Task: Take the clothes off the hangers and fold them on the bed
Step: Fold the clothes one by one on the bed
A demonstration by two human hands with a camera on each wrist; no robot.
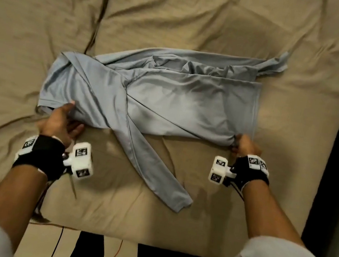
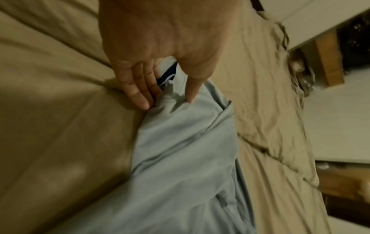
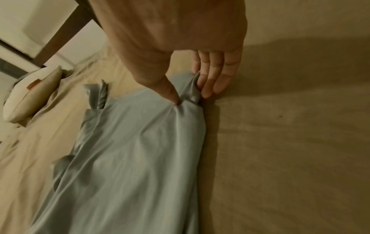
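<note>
A light blue long-sleeved shirt (image 1: 158,95) lies spread across the tan bed (image 1: 202,23), partly folded, with one sleeve (image 1: 153,174) trailing toward the near edge. My left hand (image 1: 64,117) pinches the shirt's near left edge by the collar end, thumb on top and fingers under the cloth (image 2: 170,101). My right hand (image 1: 243,146) pinches the near right corner at the hem, the fabric bunched between thumb and fingers (image 3: 190,96). No hanger shows in any view.
The tan sheet is creased, with a deep fold (image 1: 99,18) running at the back left. A cream pillow (image 3: 32,95) lies at the bed's far side. The bed's near edge (image 1: 125,238) is close to my body, with cables on the floor below.
</note>
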